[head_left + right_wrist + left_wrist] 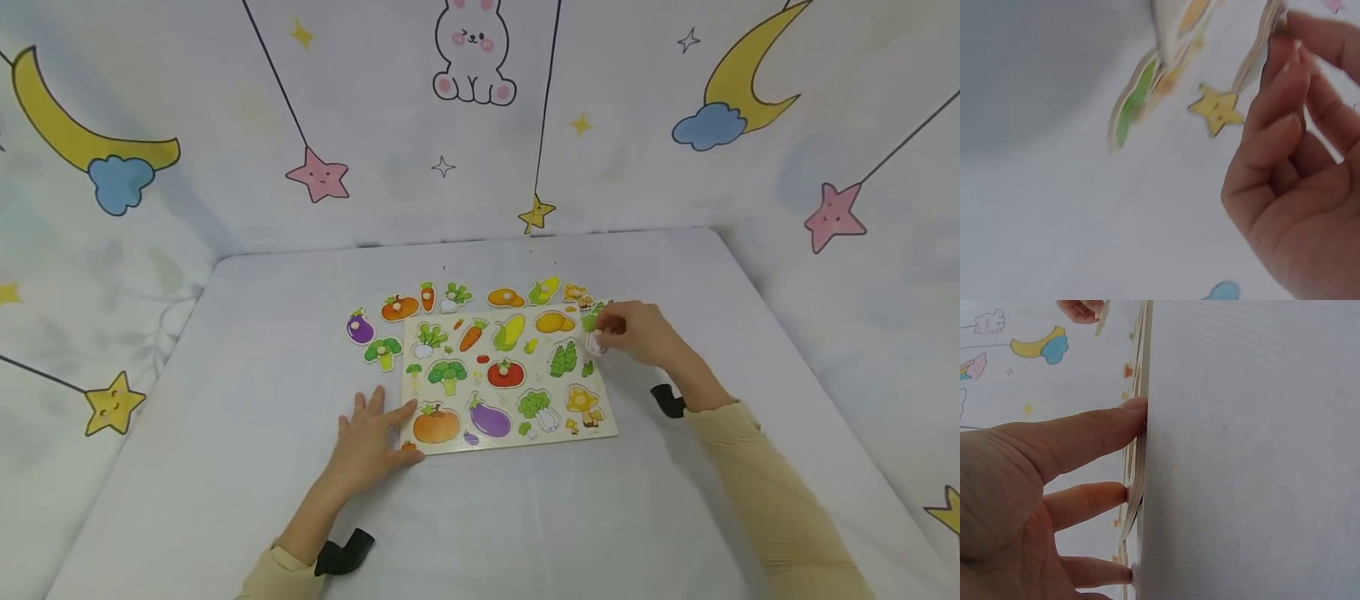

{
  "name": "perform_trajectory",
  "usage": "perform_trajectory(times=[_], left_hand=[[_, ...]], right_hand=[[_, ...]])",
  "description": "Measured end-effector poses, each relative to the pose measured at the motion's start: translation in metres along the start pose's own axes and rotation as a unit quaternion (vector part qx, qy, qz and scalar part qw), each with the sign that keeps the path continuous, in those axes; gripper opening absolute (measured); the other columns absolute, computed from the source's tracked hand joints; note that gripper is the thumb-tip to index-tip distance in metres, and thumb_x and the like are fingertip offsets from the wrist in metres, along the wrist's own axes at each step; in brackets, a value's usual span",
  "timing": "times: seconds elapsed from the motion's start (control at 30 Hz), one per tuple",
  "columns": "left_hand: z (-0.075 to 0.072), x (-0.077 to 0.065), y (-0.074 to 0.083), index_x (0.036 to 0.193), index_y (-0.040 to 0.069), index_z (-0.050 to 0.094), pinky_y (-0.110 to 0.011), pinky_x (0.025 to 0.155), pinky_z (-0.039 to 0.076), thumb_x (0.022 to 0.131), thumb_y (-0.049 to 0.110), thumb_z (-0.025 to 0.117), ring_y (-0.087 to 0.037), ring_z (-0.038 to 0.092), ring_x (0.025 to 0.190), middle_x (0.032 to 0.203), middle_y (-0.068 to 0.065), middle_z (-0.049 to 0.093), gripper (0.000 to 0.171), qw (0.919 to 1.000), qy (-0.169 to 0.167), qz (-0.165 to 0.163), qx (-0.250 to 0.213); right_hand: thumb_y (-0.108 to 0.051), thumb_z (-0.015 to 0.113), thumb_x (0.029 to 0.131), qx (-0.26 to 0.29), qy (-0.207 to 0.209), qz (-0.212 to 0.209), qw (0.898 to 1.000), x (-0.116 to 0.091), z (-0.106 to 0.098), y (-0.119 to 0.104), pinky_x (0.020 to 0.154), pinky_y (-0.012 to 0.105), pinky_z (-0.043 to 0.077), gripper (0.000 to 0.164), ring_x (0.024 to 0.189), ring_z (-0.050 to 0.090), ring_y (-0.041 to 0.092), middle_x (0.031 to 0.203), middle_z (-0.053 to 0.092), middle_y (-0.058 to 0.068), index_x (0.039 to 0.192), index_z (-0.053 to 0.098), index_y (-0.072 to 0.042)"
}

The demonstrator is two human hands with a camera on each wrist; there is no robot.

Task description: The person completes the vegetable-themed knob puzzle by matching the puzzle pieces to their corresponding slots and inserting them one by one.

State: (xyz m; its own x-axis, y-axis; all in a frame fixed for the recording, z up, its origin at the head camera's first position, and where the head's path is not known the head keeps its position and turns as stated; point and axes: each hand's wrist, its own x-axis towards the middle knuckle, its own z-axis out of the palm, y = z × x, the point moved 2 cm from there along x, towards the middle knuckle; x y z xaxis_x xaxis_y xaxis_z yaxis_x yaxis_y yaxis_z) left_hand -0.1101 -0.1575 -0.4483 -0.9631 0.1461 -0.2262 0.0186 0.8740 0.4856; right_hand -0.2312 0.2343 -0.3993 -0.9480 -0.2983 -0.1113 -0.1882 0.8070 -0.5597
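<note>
A wooden vegetable puzzle board point(457, 387) lies flat on the table. A tomato piece point(506, 374) with a knob sits in its middle. My left hand point(367, 446) spreads at the lower left corner, thumb point(1107, 434) against the front edge and index finger at the left edge. At the board's upper right, my right hand point(637, 333) pinches a green-and-white leafy vegetable piece point(596, 342); the right wrist view shows this piece point(1252, 53) edge-on, raised between fingers and thumb. Another green piece point(1132, 103) lies close by, partly hidden by the hand in the head view.
Loose knobbed pieces lie along the board's far and left sides: an eggplant point(361, 327), a broccoli point(383, 353), a pumpkin point(400, 308), a carrot point(427, 297), a radish point(454, 297), potatoes point(506, 297), corn point(543, 291) and mushrooms point(577, 295). A patterned backdrop point(390, 100) stands behind the table.
</note>
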Motion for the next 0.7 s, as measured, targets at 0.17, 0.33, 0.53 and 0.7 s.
perform_trajectory(times=[0.17,0.33,0.53,0.7], left_hand=[[0.0,0.0,0.001,0.139,0.017,0.056,-0.076,0.106,0.008,0.075,0.032,0.084,-0.059,0.006,0.143,0.156,-0.033,0.022,0.072,1.0,-0.001,-0.007,0.002],[0.0,-0.001,0.001,0.138,0.016,0.057,-0.077,0.106,0.009,0.074,0.032,0.084,-0.059,0.008,0.142,0.155,-0.033,0.024,0.071,1.0,0.004,-0.007,0.0],[0.0,-0.001,0.0,0.139,0.017,0.056,-0.076,0.106,0.009,0.074,0.032,0.084,-0.059,0.008,0.143,0.155,-0.032,0.024,0.072,1.0,0.005,-0.006,0.004],[0.0,-0.001,0.001,0.139,0.017,0.056,-0.076,0.107,0.009,0.074,0.032,0.084,-0.058,0.008,0.143,0.156,-0.032,0.024,0.072,1.0,0.003,-0.007,0.002]], right_hand=[[-0.008,0.071,0.087,0.007,-0.071,-0.099,0.993,-0.014,0.028,-0.024,0.065,0.023,0.045,0.006,0.073,0.052,0.014,0.076,0.06,-0.003,0.092,0.069,-0.011],[-0.009,0.071,0.088,0.02,-0.125,-0.131,0.983,-0.024,0.05,-0.037,0.063,0.021,0.046,0.006,0.071,0.052,0.011,0.074,0.057,-0.007,0.089,0.068,-0.014],[-0.009,0.07,0.088,0.019,-0.153,-0.166,0.974,-0.026,0.069,-0.044,0.06,0.02,0.047,0.007,0.068,0.052,0.006,0.072,0.057,-0.01,0.085,0.067,-0.016],[-0.009,0.069,0.087,0.013,-0.172,-0.176,0.969,-0.022,0.081,-0.048,0.059,0.019,0.046,0.01,0.067,0.05,0.005,0.071,0.056,-0.01,0.084,0.066,-0.018]])
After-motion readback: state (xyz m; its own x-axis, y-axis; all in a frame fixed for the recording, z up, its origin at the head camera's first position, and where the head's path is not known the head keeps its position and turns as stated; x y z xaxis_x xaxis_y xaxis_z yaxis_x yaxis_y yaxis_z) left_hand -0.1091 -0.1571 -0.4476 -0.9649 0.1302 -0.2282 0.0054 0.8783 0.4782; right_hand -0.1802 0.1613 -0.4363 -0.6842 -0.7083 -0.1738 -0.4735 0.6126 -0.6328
